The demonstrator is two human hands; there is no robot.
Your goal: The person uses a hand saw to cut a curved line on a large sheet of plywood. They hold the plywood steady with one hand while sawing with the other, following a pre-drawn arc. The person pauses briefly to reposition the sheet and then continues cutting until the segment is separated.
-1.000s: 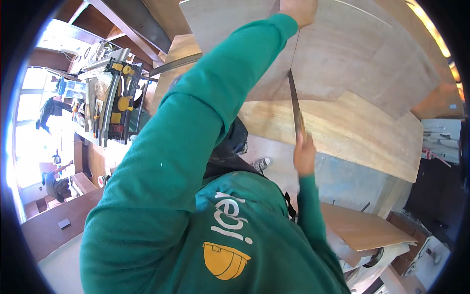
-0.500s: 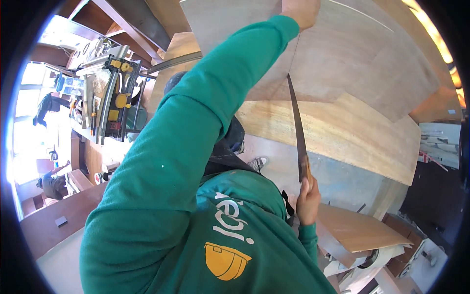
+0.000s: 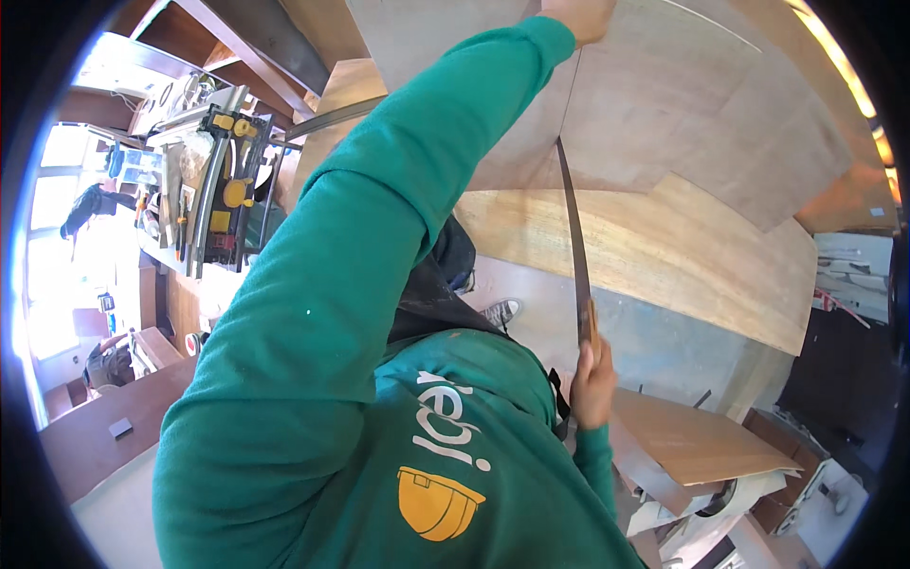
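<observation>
A handsaw (image 3: pixel 575 228) with a long dark blade and a wooden handle is gripped in my right hand (image 3: pixel 594 387), low and right of my chest. Its blade points away from me, and the far end meets a thin plywood sheet (image 3: pixel 664 123). From that spot a thin dark line runs along the sheet toward my left hand (image 3: pixel 580 17). That hand rests at the sheet near the top of the view, my green sleeve stretched across. Its fingers are cut off by the picture's edge. Beneath the sheet lies a paler wooden board (image 3: pixel 645 237).
At left stands a table saw (image 3: pixel 223 190) with black and yellow parts and tools on it. A co-worker (image 3: pixel 112 365) bends over farther back. A brown panel (image 3: pixel 701 436) lies at lower right. My shoe (image 3: pixel 502 313) shows on the floor below the boards.
The saw and my right hand have shifted very slightly, and the view has tilted a little. My left hand stays at the sheet. The co-worker at left has bent lower.
</observation>
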